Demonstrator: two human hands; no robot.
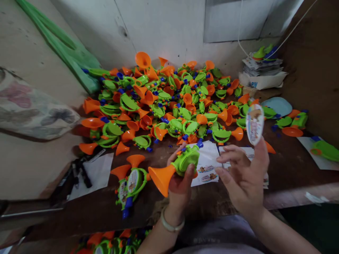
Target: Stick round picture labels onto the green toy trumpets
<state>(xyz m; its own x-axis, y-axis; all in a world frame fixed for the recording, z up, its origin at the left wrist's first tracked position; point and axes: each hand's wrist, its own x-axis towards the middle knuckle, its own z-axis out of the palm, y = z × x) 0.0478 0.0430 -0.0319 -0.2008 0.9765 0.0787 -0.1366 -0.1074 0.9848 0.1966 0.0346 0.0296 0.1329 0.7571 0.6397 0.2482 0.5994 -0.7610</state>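
My left hand (180, 183) is closed around a green toy trumpet (176, 167) with an orange bell that points down and left. My right hand (245, 176) is raised to its right, with an oval printed sticker (254, 124) stuck on the tip of one finger and the other fingers spread. Sticker sheets (209, 165) lie on the dark wooden table (291, 173) just behind both hands. Two trumpets with stickers on them (131, 183) rest to the left of my left hand.
A large heap of green, orange and blue toy trumpets (169, 102) covers the back of the table. A stack of paper and boxes (262, 74) stands at the back right. White sheets (95, 173) lie at the left. More trumpets (111, 243) sit below the table edge.
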